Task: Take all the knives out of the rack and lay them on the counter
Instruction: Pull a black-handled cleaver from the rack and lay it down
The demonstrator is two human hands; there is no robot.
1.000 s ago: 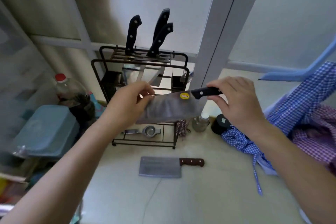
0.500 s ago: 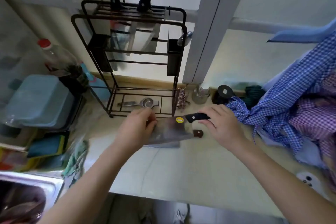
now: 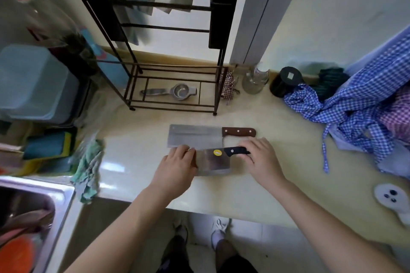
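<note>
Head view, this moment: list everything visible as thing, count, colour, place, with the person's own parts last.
cleaver with brown handle: 1, steel, flat on counter before rack
cleaver with black handle: 1, yellow sticker, nearer counter edge, in both hands
rack: 1, black wire, back of counter; blades hang inside, blurred
squeezer: 1, metal, rack base
glass jar: 1, clear, right of rack
black jar: 1, beside glass jar
checked cloth: blue and pink, right
tub: 1, pale blue, left
bottle: 1, red cap, far left
sink: steel, lower left
left hand: on blade
right hand: on black handle
</note>
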